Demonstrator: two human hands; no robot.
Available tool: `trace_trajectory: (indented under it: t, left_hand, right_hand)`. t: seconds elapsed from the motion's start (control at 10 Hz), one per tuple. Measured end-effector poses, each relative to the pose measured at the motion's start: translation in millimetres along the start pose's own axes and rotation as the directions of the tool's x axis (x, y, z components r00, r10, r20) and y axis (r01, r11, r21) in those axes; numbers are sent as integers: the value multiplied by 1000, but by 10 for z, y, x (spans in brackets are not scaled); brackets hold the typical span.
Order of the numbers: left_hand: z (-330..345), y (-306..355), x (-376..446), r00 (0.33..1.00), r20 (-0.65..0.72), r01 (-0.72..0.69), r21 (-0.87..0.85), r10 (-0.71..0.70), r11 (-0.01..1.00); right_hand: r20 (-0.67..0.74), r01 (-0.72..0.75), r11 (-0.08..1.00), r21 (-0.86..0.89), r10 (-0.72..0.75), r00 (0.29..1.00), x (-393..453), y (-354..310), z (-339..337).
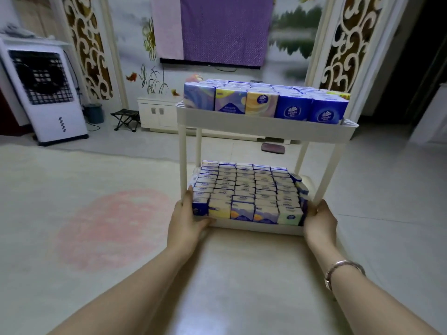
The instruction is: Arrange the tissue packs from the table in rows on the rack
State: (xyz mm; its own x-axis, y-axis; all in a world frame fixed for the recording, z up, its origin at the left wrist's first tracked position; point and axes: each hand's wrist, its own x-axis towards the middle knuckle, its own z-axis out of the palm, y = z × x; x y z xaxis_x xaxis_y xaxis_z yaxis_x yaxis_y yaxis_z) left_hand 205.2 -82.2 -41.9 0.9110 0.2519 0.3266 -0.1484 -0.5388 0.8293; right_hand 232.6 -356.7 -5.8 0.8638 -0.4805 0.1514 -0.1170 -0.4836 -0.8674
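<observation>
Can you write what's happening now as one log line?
left hand: holds rack bottom | right hand: holds rack bottom | tissue packs: both shelves full

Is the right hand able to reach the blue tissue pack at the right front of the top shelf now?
Probably yes. The right hand grips the lower tray's right corner, so it must first release. Nothing stands before the blue tissue pack; only the low rim of the top shelf lies before it.

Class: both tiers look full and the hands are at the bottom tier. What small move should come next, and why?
Probably nudge the skewed packs at the lower tier's right edge into line; the left hand and right hand already grip the lower tier there.
</observation>
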Motion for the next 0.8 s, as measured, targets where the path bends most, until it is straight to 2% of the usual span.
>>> trace_trajectory:
  t: [0.4, 0.6, 0.7, 0.8]
  left_hand:
    - [566, -54, 585, 999, -24, -46, 121, 49, 992]
    - [530, 9, 533, 999, 45, -10, 157, 3, 988]
    - [446, 129, 463, 997, 65, 21, 229, -36, 973]
    - [324, 326, 230, 997, 71, -23, 270, 4, 963]
  right_hand:
    - [-36, -30, 1000, 7, 30, 999, 638, 47, 94]
    - [-8, -35, 999, -15, 35, 999, 457, 28, -14]
    - [-8, -66, 998, 1, 66, 998, 232, -39, -97]
    - [12, -97, 994, -55, 98, 995, -94, -164, -239]
